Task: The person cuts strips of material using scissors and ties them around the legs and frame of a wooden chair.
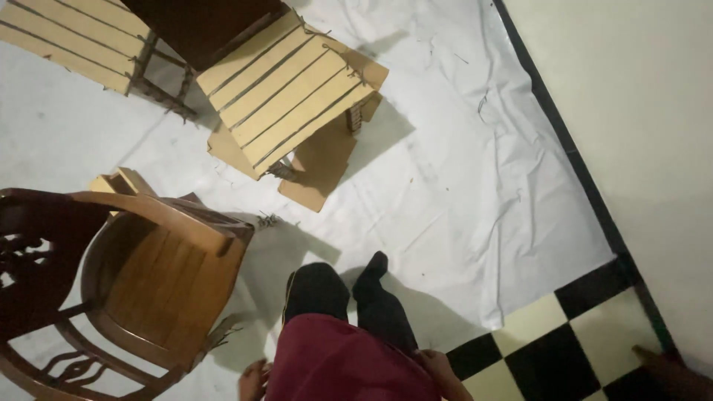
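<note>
I look straight down at my dark red garment [349, 364] and my black-clad legs [349, 293] standing on a white floor sheet [460, 171]. My left hand [254, 380] hangs at my side near the bottom edge, holding nothing, next to a wooden armchair [156, 282]. My right hand [444, 373] rests against the edge of the red garment; its fingers are partly out of frame, so their state is unclear.
A slatted light wooden seat frame [290, 89] stands ahead on the sheet, with a second slatted panel [67, 37] at top left. Cardboard pieces [319, 167] lie under it. Black-and-cream checkered tiles [549, 349] and a cream wall [639, 126] are on the right.
</note>
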